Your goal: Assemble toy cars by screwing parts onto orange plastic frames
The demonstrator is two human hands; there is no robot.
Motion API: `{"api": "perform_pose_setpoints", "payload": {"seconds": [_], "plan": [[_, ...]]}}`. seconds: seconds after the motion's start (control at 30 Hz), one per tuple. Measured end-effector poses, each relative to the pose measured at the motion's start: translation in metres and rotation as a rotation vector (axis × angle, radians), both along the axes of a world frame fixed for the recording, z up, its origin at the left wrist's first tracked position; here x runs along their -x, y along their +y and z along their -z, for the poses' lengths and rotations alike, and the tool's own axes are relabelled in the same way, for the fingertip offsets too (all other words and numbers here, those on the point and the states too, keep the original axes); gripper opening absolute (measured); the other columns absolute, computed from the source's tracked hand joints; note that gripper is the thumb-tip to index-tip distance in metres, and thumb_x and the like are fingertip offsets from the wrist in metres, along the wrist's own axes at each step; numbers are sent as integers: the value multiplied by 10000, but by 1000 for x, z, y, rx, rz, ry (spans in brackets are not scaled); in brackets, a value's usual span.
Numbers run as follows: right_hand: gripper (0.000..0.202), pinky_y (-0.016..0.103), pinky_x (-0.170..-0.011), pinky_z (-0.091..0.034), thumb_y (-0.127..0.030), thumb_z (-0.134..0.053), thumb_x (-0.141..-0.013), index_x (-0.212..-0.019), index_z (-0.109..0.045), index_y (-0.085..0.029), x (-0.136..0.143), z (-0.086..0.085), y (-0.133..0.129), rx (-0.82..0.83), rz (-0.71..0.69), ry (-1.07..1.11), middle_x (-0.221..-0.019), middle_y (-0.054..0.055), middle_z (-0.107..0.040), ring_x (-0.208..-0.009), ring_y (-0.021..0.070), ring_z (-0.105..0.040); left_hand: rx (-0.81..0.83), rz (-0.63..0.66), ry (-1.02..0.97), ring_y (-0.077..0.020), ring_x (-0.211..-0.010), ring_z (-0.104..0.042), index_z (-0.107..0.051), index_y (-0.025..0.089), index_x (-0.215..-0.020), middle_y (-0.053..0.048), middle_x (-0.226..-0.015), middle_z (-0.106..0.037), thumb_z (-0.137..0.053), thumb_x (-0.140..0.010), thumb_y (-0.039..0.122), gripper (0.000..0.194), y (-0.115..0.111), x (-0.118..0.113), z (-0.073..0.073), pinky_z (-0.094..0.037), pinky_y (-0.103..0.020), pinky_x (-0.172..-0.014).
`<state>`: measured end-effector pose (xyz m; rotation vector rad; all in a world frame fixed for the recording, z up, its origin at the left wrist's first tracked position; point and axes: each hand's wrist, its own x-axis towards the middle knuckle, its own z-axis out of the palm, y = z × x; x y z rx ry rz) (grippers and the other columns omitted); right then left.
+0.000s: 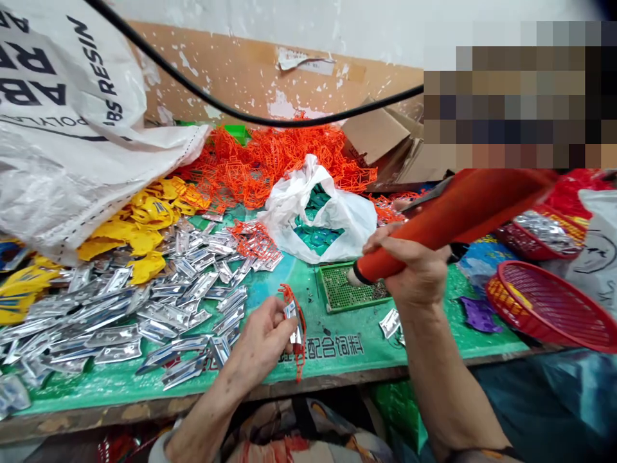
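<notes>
My left hand [265, 334] is closed around a small shiny silver plate [293, 316] together with an orange plastic frame [299, 363], just above the table's front edge. My right hand [417, 263] grips an orange electric screwdriver [463, 212], tilted with its nose down to the left. That nose is over a shallow green tray [329, 307] with many tiny screws [380, 290] in it; whether it touches them I cannot tell. Left of my left hand spreads a pile of silver plates [193, 315]. Silver pieces [390, 323] lie near my right wrist.
Orange frames [270, 154] are heaped at the back. A white bag [284, 225] of green parts stands mid-table. Yellow parts [139, 225] and a large ABS resin sack [96, 167] fill the left. Red baskets [544, 321] sit right; a black cable [231, 112] hangs across.
</notes>
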<state>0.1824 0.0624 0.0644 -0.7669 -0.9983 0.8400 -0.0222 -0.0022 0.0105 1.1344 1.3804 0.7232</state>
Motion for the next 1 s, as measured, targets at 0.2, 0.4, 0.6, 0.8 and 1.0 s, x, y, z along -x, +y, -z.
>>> {"api": "perform_pose_setpoints", "payload": {"seconds": [0.2,0.4,0.6,0.8,1.0], "plan": [[261,350,-621,-484,-157,-676,-680,-918,-659,-263,17,-31,-35,-3,-274,83,-641,-24,-606,-593,166,-561,24,21,-102,-80,-365,-390,-515,215,-762,94,-481,-519,-592,-776,309,122,0,-3,1,-273,-216,-426],[452,340,-670,-503,-288,-789,-698,-1114,-612,-299,39,-24,-55,30,-426,56,-708,-36,-628,-648,153,-576,-15,58,-130,-85,-380,-397,-487,218,-794,108,-486,-503,-573,-777,323,137,1,1,11,-273,-214,-420],[529,324,-617,-493,-320,-827,-661,-1139,-600,-308,49,-23,-54,88,-452,63,-674,-41,-622,-611,153,-563,-36,27,-162,-104,-437,-432,-489,224,-762,114,-481,-451,-617,-748,322,162,0,0,14,-304,-221,-439],[542,326,-624,-495,-346,-813,-689,-1173,-568,-319,48,-16,-54,108,-470,5,-687,-45,-612,-618,150,-564,-26,40,-174,-103,-431,-420,-490,221,-770,107,-497,-466,-596,-742,297,133,0,0,17,-291,-228,-442],[548,335,-648,-509,-370,-793,-707,-1191,-547,-299,48,-10,-55,125,-473,-34,-710,-49,-609,-590,130,-560,-36,49,-159,-103,-439,-411,-484,222,-786,106,-495,-462,-567,-753,275,103,-1,1,23,-252,-231,-449]]}}
